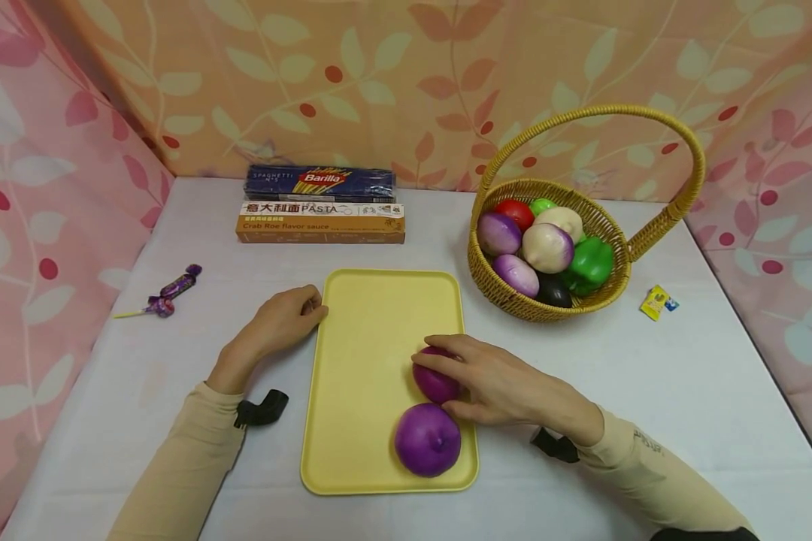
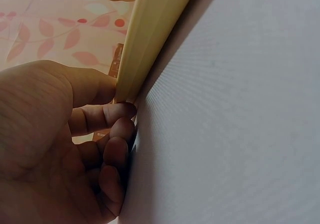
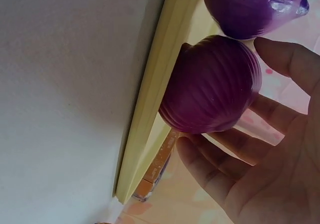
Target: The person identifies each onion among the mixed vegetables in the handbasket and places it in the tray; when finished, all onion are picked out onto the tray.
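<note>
Right hand [image 1: 497,383] covers the purple onion [image 1: 435,382] from 3 o'clock in the head view, so contact is hard to read there; the right wrist view shows the onion [image 3: 212,84] sitting on the yellow tray [image 1: 372,353] with fingers [image 3: 220,169] spread loose around it, thumb just beside it, no clear grip. It sits at the tray's right edge, at about 4 o'clock, just beside a second purple onion [image 1: 428,439] at 6 o'clock of it; whether the two touch I cannot tell. Left hand [image 1: 280,323] looks merely parked at the tray's left edge in the head view; the left wrist view shows curled fingers [image 2: 112,134] on the tabletop [image 1: 683,376], thumb against the rim. Basket [image 1: 548,304] at 1 o'clock of the tray, contents partly stacked and hidden. Both wrist views cut off most of the tray.
</note>
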Demonstrator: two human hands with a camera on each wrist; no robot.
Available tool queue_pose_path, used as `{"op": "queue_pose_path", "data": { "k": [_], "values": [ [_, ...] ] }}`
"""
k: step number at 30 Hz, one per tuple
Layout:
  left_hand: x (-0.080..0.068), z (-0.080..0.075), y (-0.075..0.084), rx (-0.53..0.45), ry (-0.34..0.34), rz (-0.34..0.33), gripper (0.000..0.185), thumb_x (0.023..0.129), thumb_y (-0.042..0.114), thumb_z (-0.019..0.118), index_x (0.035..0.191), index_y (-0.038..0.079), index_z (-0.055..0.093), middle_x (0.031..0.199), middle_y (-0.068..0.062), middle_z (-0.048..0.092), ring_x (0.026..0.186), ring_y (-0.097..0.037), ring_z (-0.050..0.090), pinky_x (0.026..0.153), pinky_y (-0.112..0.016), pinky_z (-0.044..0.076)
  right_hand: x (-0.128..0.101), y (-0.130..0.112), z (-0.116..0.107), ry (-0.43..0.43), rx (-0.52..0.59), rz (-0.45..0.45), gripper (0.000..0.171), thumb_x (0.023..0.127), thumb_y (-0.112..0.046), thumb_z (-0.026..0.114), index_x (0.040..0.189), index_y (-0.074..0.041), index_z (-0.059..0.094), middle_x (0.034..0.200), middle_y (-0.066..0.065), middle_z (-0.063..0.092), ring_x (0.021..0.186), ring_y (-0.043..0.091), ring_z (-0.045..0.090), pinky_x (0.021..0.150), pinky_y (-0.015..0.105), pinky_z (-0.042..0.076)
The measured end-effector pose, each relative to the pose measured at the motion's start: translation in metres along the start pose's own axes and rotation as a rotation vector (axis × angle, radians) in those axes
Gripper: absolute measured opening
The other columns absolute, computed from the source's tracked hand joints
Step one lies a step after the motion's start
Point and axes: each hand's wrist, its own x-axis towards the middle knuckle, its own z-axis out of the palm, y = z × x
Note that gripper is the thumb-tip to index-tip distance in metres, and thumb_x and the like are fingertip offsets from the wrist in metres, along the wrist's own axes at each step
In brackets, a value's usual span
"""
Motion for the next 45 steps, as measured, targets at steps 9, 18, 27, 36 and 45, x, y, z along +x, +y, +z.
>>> {"op": "queue_pose_path", "data": {
  "k": [9,18,27,36,45],
  "values": [
    [0.001,0.001,0.0,0.0,-0.007,-0.014,0.017,0.097,0.024,0.055,0.094,0.008,0.06,0.075,-0.003,0.053,0.069,-0.018,0.047,0.063,-0.03,0.036,-0.004,0.029,-0.022,0.287,-0.071,0.119,0.053,0.086,-0.031,0.072,0.134,-0.014,0.057,0.137,0.014,0.056,0.124,0.029,0.055,0.1,0.047,0.047],
    [0.0,0.003,0.0,-0.002,-0.014,-0.016,0.017,0.097,0.023,0.055,0.093,0.007,0.06,0.074,-0.003,0.052,0.069,-0.018,0.047,0.062,-0.029,0.036,-0.023,0.108,-0.056,0.587,-0.207,0.498,0.049,0.083,-0.012,0.069,0.13,-0.004,0.058,0.14,0.034,0.044,0.125,0.054,0.045,0.1,0.068,0.036],
    [0.0,0.003,0.0,-0.012,-0.016,-0.024,0.017,0.097,0.023,0.055,0.092,0.008,0.06,0.074,-0.002,0.052,0.069,-0.017,0.047,0.062,-0.03,0.036,-0.032,0.12,-0.051,0.394,-0.188,0.628,0.047,0.093,-0.017,0.065,0.138,-0.013,0.054,0.143,0.031,0.043,0.118,0.056,0.048,0.094,0.067,0.037],
    [0.0,0.004,0.0,-0.012,-0.019,-0.02,0.017,0.097,0.023,0.055,0.092,0.008,0.06,0.073,-0.002,0.051,0.068,-0.017,0.047,0.063,-0.03,0.036,-0.031,0.115,-0.051,0.436,-0.112,0.679,0.039,0.097,-0.019,0.059,0.136,-0.02,0.057,0.135,0.035,0.043,0.115,0.053,0.048,0.092,0.065,0.041],
    [0.001,0.001,0.0,0.002,-0.004,-0.011,0.016,0.097,0.023,0.055,0.091,0.008,0.059,0.073,-0.003,0.051,0.068,-0.018,0.046,0.062,-0.03,0.035,-0.022,0.081,-0.057,0.589,0.084,0.487,0.06,0.085,-0.014,0.073,0.141,-0.018,0.051,0.144,0.024,0.038,0.127,0.042,0.045,0.095,0.059,0.043]
  ]
}}
